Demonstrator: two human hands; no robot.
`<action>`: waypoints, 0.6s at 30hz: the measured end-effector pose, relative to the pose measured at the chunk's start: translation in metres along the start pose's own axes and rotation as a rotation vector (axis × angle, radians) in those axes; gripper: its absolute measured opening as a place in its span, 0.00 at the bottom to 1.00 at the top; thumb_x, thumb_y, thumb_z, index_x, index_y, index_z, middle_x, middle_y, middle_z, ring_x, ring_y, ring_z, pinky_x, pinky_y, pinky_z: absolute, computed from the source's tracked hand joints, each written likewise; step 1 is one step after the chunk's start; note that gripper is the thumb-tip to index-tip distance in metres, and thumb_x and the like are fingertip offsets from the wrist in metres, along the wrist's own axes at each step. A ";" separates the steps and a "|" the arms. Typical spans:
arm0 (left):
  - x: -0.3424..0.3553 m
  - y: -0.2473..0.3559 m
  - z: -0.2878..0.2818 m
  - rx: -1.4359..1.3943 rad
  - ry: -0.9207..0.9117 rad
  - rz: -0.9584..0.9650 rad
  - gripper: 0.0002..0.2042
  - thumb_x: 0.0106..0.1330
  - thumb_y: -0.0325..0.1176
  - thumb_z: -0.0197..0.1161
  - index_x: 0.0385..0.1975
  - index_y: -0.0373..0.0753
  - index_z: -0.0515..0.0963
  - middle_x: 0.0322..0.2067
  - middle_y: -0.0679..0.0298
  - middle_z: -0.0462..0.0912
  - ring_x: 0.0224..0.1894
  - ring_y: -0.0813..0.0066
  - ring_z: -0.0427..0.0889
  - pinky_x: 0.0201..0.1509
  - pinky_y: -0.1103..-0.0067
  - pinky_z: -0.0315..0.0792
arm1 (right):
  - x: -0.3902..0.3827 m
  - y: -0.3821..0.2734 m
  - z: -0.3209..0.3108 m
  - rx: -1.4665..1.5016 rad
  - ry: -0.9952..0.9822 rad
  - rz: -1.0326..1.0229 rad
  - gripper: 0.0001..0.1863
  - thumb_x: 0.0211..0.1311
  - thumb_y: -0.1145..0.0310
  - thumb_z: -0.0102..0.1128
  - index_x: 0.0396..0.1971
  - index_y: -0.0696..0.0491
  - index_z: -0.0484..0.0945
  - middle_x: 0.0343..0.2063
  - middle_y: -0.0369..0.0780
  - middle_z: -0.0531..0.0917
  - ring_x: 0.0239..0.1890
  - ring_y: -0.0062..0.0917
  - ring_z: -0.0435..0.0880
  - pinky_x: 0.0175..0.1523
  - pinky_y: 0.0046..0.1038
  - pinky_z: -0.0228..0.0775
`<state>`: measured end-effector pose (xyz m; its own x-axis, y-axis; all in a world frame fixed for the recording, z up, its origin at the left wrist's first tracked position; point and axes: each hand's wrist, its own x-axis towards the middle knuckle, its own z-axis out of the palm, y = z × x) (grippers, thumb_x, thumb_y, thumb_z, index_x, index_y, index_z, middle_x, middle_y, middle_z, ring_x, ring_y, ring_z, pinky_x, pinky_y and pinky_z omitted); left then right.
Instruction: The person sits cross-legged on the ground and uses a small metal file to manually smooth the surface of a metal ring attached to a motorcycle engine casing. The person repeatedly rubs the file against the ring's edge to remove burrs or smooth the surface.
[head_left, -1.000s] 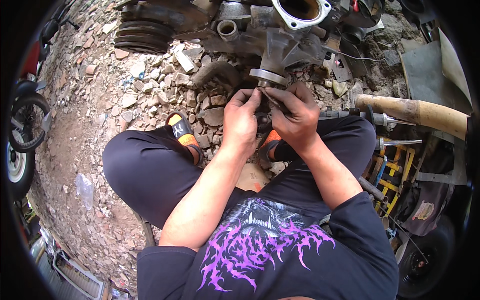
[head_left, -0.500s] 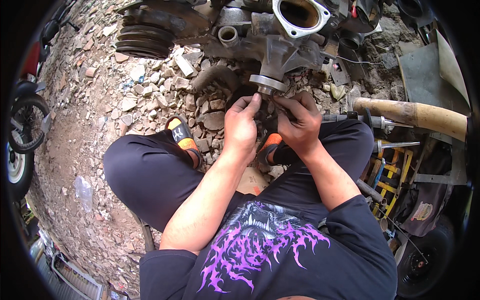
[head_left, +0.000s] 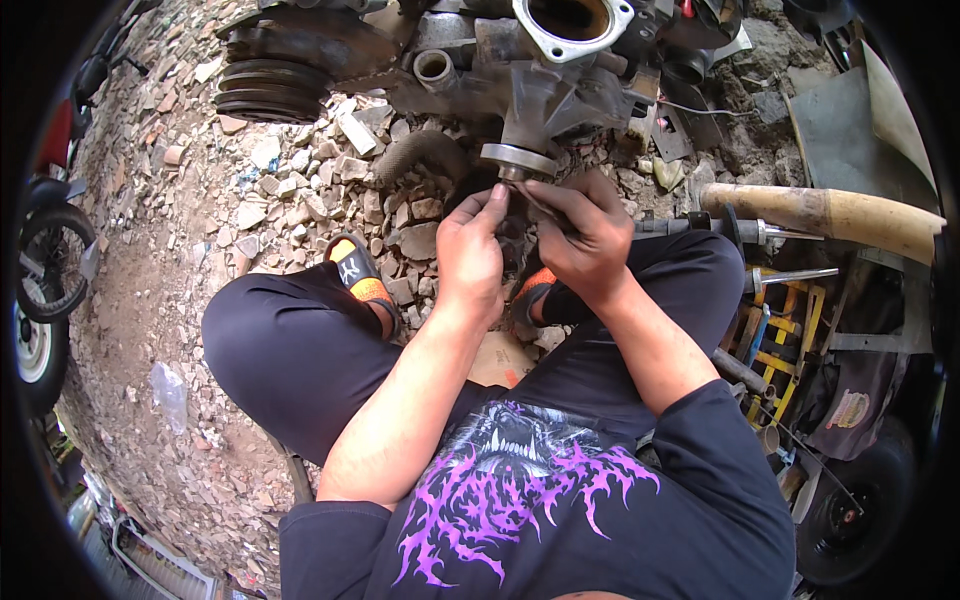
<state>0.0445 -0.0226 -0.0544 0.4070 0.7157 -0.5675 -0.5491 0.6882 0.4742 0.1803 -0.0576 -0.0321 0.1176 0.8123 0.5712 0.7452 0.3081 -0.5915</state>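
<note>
Head view: both hands beside the metal flange

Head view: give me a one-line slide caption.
Left hand and right hand near the round metal flange of a machine part, amid rubble.

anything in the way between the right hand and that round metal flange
Nothing visible blocks the right hand: its fingertips are just below the flange. The left hand sits to the left, its thumb tip close to the metal stub under the flange; whether either hand touches the stub is too small to tell.
</note>
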 end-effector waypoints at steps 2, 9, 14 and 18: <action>0.004 -0.001 -0.001 0.004 -0.005 0.040 0.13 0.80 0.36 0.58 0.45 0.31 0.82 0.35 0.66 0.87 0.33 0.82 0.84 0.39 0.83 0.78 | -0.004 0.007 0.003 0.018 -0.015 0.022 0.17 0.47 0.86 0.69 0.40 0.58 0.89 0.26 0.40 0.80 0.26 0.27 0.80 0.32 0.27 0.73; -0.004 0.006 0.005 0.054 -0.006 0.003 0.14 0.80 0.38 0.59 0.45 0.31 0.83 0.34 0.67 0.86 0.32 0.83 0.82 0.37 0.83 0.75 | -0.018 0.019 -0.007 -0.026 0.041 0.075 0.14 0.50 0.84 0.72 0.39 0.57 0.89 0.27 0.40 0.80 0.26 0.25 0.79 0.31 0.25 0.71; 0.005 -0.005 -0.004 0.125 0.012 0.097 0.14 0.79 0.39 0.62 0.44 0.32 0.83 0.33 0.69 0.85 0.31 0.84 0.79 0.36 0.83 0.72 | -0.010 0.010 0.010 0.090 0.044 0.076 0.14 0.50 0.83 0.72 0.38 0.57 0.89 0.26 0.39 0.78 0.26 0.24 0.79 0.30 0.25 0.70; 0.010 0.000 -0.012 0.211 -0.045 0.049 0.13 0.81 0.40 0.58 0.50 0.37 0.82 0.37 0.72 0.85 0.32 0.86 0.79 0.36 0.85 0.72 | -0.018 0.027 0.006 0.056 0.047 0.076 0.14 0.50 0.84 0.71 0.39 0.57 0.88 0.27 0.40 0.79 0.27 0.26 0.80 0.31 0.27 0.71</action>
<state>0.0401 -0.0170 -0.0684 0.4180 0.7502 -0.5123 -0.4062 0.6587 0.6333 0.1945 -0.0609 -0.0617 0.2042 0.8109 0.5485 0.6953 0.2743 -0.6643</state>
